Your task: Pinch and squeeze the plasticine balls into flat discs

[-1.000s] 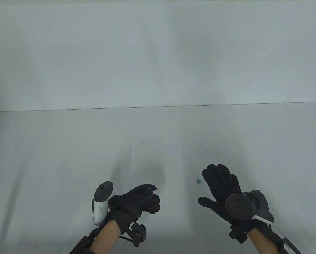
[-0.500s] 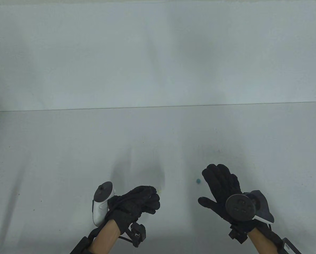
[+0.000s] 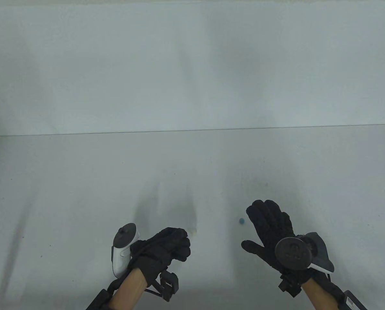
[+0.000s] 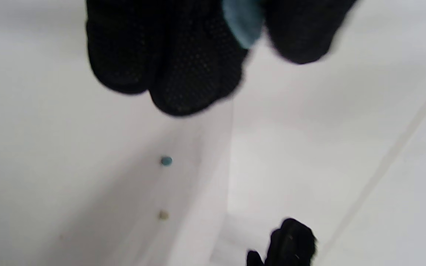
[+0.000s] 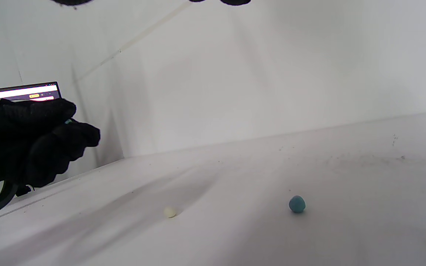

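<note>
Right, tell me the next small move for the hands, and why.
Probably keep squeezing: the left hand pinches a blue piece of plasticine that looks only partly flattened. The right hand lies open beside the blue ball on the table.

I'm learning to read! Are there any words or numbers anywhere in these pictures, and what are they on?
No text can be read.
Laptop screen behind the left hand: a white and purple bar with a tiny yellow mark, too small and blurred.
White label by the right wrist: too small.
</note>
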